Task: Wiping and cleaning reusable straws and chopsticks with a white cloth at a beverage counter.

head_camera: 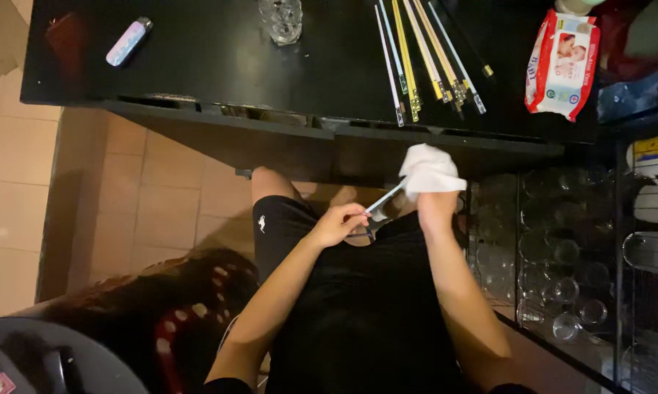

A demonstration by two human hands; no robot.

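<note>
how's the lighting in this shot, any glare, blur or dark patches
Head view: dim, warm light; the black table swallows detail, with faint glare on the glass. The white wipe in the right hand is nearly blown out. The left hand and chopstick look slightly soft. The glassware rack sits in shadow.

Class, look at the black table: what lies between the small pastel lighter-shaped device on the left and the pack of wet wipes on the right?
In the head view, between the pastel device and the wet wipes pack lie a clear glass and a row of chopsticks.
</note>
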